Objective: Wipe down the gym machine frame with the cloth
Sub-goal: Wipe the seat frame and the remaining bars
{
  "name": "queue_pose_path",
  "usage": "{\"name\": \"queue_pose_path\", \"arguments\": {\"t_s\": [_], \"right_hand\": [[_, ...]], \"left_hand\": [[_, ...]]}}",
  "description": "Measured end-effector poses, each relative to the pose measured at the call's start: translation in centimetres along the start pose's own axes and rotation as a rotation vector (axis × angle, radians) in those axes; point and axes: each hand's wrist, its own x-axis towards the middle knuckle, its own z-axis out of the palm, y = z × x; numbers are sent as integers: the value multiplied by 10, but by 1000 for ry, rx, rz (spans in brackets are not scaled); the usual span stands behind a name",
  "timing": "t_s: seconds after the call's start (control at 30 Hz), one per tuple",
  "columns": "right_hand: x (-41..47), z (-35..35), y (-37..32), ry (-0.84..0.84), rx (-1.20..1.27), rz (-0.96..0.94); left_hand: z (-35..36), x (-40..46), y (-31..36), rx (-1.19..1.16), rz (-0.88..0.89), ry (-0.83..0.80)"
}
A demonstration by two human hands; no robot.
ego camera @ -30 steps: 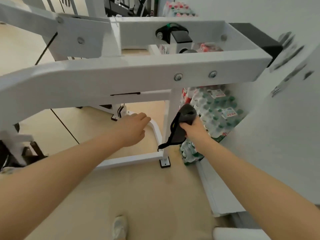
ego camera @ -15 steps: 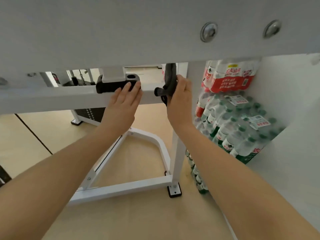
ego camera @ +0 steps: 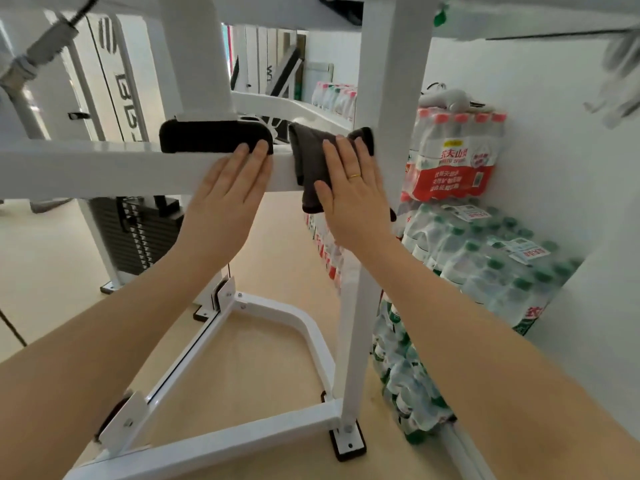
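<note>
A white horizontal bar (ego camera: 104, 168) of the gym machine frame crosses the view at hand height and meets a white upright post (ego camera: 391, 81). A dark grey cloth (ego camera: 308, 154) is draped over the bar just left of the post. My right hand (ego camera: 349, 188) lies flat on the cloth with straight fingers, pressing it against the bar. My left hand (ego camera: 230, 192) rests flat on the bar beside it, fingertips touching a black rubber pad (ego camera: 207, 136) on top of the bar.
Shrink-wrapped packs of water bottles (ego camera: 453, 157) are stacked against the white wall on the right. The frame's white base tubes (ego camera: 284, 320) and a black foot (ego camera: 348, 441) sit on the beige floor. A black weight stack (ego camera: 135, 233) stands behind on the left.
The view has dropped below the upper beam and closer to the lower bar. My right hand went from gripping the cloth to lying flat on it; the left hand stays on the bar.
</note>
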Motion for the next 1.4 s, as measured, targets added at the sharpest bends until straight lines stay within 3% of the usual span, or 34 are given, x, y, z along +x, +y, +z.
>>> {"name": "queue_pose_path", "arguments": {"t_s": [0.1,0.3,0.47,0.6,0.73,0.83,0.97,1.07,1.2,1.4], "right_hand": [[6,8,-22,59,-7,71],[4,16,-37,109,-55,-37],[-9,8,-1,70,-188,66],[-6,17,-21,101,-93,70],[-5,31,-49,205,-50,-75],[-4,35,-31,254,-91,-169],[-9,36,0,308,-127,-80],[-8,44,-17,350,7,-6],[2,55,-57,480,50,-178],[2,51,-45,537,18,-145]], "left_hand": [[7,-1,-2,-38,7,49],[6,-4,-11,-71,65,127],[-2,-6,-26,53,82,235],[0,-12,-29,124,30,262],[4,-22,-32,106,-63,218],[4,-29,-32,79,-62,162],[-2,-31,-30,88,-63,119],[-3,-31,-27,37,-73,73],[-1,-35,-28,-39,-93,-6],[-10,-40,-42,-145,-78,-69]]}}
